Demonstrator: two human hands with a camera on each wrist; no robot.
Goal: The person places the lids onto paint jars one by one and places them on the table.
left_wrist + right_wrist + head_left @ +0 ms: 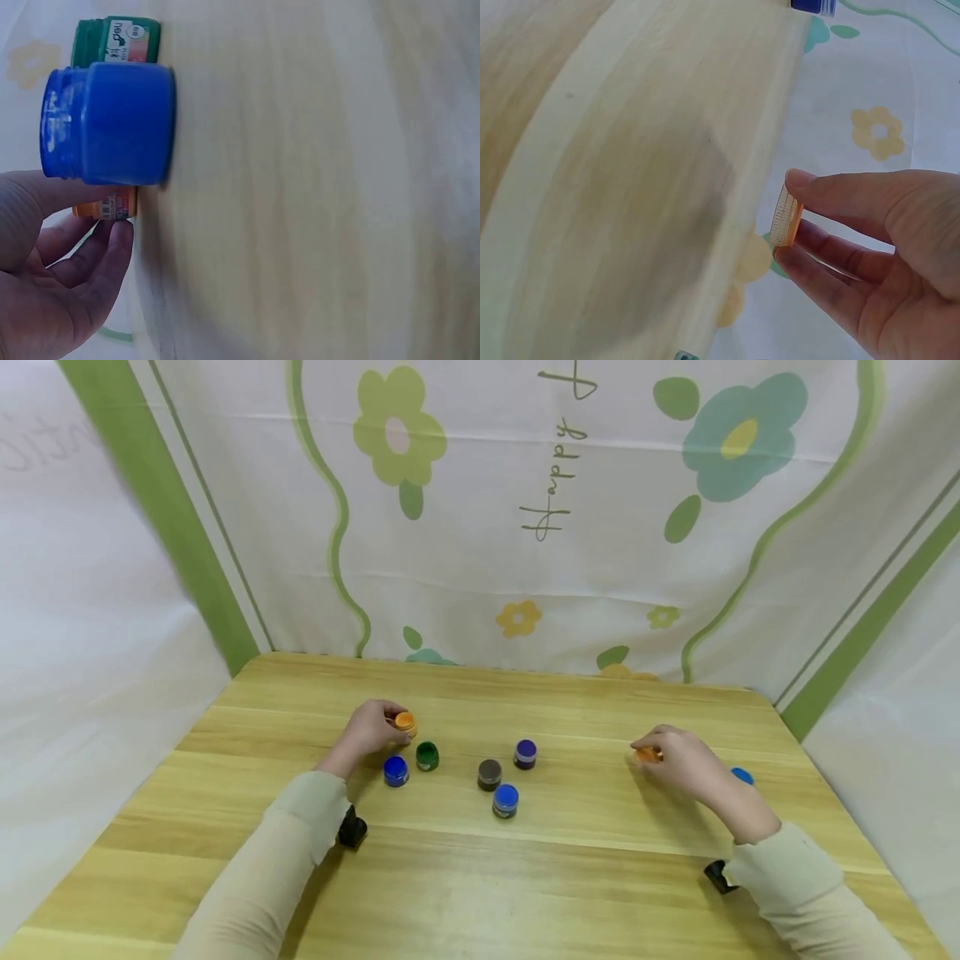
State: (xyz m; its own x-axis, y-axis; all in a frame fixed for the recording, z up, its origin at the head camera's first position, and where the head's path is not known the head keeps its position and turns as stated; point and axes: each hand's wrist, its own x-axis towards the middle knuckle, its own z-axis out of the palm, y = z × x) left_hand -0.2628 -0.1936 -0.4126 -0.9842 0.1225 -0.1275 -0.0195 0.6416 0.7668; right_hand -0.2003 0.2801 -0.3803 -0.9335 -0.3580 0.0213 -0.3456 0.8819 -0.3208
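The left hand (371,728) grips a small, round orange plastic jar (406,723) between thumb and fingers, just beyond a squat green jar (427,757) and a dark blue jar (396,772) on the wood-grain table (480,893). Well apart from it, the right hand (684,762) pinches a small orange lid (647,755) with a ridged, translucent rim, held above the table; a blue disc (742,776), partly hidden, shows beside this hand.

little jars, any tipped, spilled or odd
Nothing stands out: the squat dark blue plastic jar, green plastic jar, grey plastic jar, purple plastic jar and bright blue plastic jar stand upright, the left hand grips the orange plastic jar, and the wooden table shows no spill.
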